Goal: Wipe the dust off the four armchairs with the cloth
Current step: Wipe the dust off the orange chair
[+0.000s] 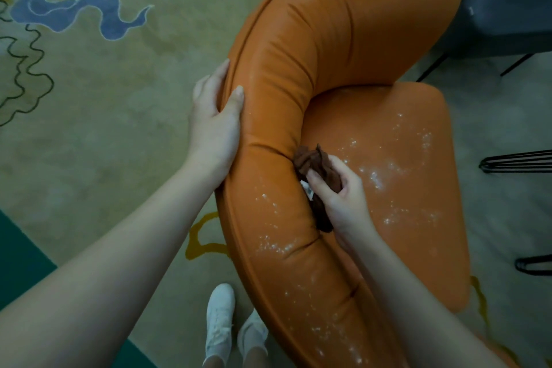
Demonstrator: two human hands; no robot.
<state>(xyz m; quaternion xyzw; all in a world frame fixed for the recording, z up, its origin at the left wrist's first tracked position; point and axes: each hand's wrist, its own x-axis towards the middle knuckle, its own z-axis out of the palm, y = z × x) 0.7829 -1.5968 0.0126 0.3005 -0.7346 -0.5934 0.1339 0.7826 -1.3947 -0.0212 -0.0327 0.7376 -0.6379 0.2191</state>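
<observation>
A person bends over an orange armchair (328, 39) that stands on a patterned carpet (119, 98), seen from above through a head-worn camera. The left hand (213, 119) grips the outer edge of the chair's curved backrest, its thumb laid over the padded top and its fingers wrapped round the rim on the carpet side. The right hand (340, 197) holds a bunched brown cloth (313, 161), fingers and thumb curled tight round it, and presses it into the crease where the backrest meets the rear edge of the seat cushion (412, 248). One end of the cloth sticks out above the knuckles, the other hangs below the palm against the backrest. White dust (373, 176) speckles the middle of the seat just beside the cloth and lies scattered along the near stretch of the backrest, down toward the lower edge of the view. The far bend of the backrest looks free of specks. The person's white shoes (219, 320) stand on the carpet close to the chair's near side. A dark grey chair (507, 3) sits by the far right corner of the armchair, and thin black metal legs (516, 161) show on the carpet beyond the seat's right edge
</observation>
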